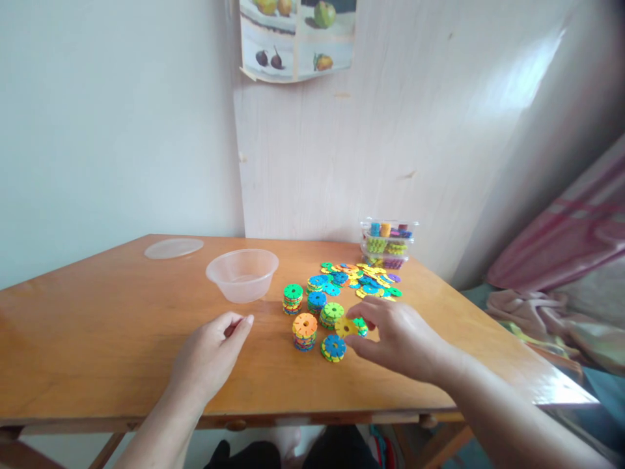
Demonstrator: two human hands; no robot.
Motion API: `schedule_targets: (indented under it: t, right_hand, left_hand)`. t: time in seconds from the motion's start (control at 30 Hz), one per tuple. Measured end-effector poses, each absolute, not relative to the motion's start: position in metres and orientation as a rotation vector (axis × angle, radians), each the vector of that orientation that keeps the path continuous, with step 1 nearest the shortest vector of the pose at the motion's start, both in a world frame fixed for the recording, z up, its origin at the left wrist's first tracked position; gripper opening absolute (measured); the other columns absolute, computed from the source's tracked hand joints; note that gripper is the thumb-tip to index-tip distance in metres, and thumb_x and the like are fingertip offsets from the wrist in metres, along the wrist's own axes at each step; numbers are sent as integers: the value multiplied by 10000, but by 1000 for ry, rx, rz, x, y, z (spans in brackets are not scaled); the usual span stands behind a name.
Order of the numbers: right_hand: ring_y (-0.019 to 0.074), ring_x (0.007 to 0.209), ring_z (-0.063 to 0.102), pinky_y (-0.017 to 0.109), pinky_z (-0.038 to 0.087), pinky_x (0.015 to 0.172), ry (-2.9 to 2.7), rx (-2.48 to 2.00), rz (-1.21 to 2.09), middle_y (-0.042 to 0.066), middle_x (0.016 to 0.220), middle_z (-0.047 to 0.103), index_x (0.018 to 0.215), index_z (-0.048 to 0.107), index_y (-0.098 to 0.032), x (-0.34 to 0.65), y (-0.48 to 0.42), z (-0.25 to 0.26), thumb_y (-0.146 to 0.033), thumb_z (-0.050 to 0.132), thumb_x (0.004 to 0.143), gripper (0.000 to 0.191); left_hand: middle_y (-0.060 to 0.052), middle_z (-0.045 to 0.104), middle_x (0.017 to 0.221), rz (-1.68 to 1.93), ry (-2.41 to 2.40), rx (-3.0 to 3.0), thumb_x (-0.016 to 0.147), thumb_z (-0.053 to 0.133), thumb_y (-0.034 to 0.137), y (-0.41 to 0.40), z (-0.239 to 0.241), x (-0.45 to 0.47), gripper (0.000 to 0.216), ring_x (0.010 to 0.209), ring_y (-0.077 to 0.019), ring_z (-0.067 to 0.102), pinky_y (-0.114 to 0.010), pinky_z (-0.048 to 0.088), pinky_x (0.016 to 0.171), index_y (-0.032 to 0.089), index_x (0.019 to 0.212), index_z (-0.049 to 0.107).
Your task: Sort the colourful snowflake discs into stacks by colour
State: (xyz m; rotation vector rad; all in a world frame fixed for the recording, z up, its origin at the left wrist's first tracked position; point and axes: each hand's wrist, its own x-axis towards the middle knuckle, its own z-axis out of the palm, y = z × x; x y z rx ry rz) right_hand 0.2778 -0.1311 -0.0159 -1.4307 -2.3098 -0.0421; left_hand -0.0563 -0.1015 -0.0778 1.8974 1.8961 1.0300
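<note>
My right hand (390, 332) pinches a yellow notched plastic disc (346, 327) between thumb and fingers, just above a short stack topped with a blue disc (334, 346). Beside these fingertips a green disc (360, 324) partly shows. My left hand (215, 352) is closed over the table, left of the stacks, with nothing visible in it. Between the hands stand stacks of notched discs: one with an orange top (305, 326), one light green (332, 314), one blue (317, 301) and one green (293, 294).
Loose coloured discs (366, 279) lie spread behind the stacks. A clear plastic bowl (243, 273) stands left of them, its round lid (174, 248) farther back. Stacked clear boxes (388, 242) with small coloured pieces stand at the table's back right, near the wall.
</note>
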Motion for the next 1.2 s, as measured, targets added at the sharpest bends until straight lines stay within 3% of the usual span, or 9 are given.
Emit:
schedule_targets:
  t: [0.17, 0.33, 0.53, 0.77, 1.07, 1.2]
  right_hand:
    - [193, 759, 629, 295, 378, 654, -2435, -1429, -107, 30, 839, 686, 935, 723, -233, 261, -134, -27, -435, 673, 864, 220]
    - [183, 776, 642, 289, 389, 660, -2201, -1574, -96, 24, 911, 709, 1020, 720, -261, 288, -122, -20, -430, 590, 920, 236]
    - [179, 746, 630, 289, 376, 635, -1998, -1871, -123, 25, 913, 717, 964, 697, -238, 346, -89, -24, -363, 554, 914, 197]
    - [256, 913, 650, 317, 395, 700, -2119, -2036, 38, 105, 1108, 700, 1087, 693, -210, 364, -74, -50, -540, 629, 860, 406]
    - [220, 828, 640, 292, 397, 674, -2070, -1978, 135, 56, 917, 705, 926, 700, -200, 376, -65, -61, -368, 660, 787, 221]
    - [200, 739, 614, 288, 364, 611, -2029, -1982, 71, 44, 838, 687, 869, 686, -199, 377, -66, -57, -451, 643, 813, 262]
  left_hand:
    - [0, 698, 705, 1036, 1894, 1911, 893, 500, 576, -102, -76, -56, 395, 673, -196, 618, -261, 354, 577, 237, 812, 685]
    - [4, 700, 716, 1008, 1898, 1911, 907, 482, 585, -103, -75, -55, 407, 682, -194, 623, -262, 358, 587, 243, 817, 683]
    - [4, 705, 720, 1026, 1896, 1907, 892, 504, 576, -103, -75, -55, 386, 675, -194, 618, -259, 357, 582, 245, 824, 689]
    - [0, 713, 735, 1026, 1890, 1894, 893, 502, 593, -104, -73, -56, 400, 681, -200, 628, -259, 369, 584, 243, 822, 683]
    - [0, 705, 722, 1029, 1893, 1886, 887, 506, 606, -103, -74, -56, 410, 683, -200, 628, -260, 377, 590, 240, 821, 679]
    - [1, 709, 730, 1017, 1902, 1872, 888, 504, 594, -105, -70, -53, 403, 676, -199, 624, -263, 364, 580, 239, 814, 680]
